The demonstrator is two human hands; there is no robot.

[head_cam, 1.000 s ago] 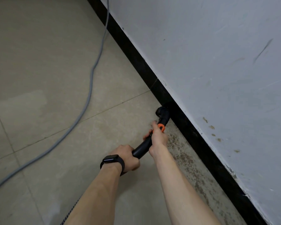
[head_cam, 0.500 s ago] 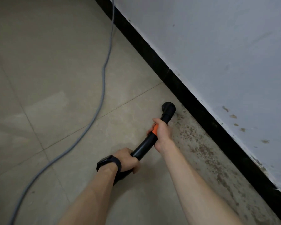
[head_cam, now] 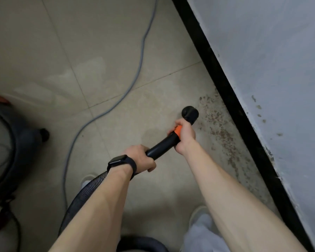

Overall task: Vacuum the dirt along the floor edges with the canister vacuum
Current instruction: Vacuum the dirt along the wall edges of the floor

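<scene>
the rigid black plastic vacuum wand (head_cam: 162, 146) is gripped by both hands: left hand (head_cam: 142, 159) curled round its rear end, right hand (head_cam: 185, 136) wrapped round the orange collar (head_cam: 177, 130). the round black nozzle (head_cam: 190, 113) is held just beside brown dirt specks (head_cam: 224, 135) along the black baseboard (head_cam: 231, 91). the dark canister body (head_cam: 9, 153) is seen at the far left.

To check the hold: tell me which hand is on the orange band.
The right hand, gripping the wand just behind the nozzle. The left hand, wearing the black watch, holds the plain black end by the hose.
</scene>
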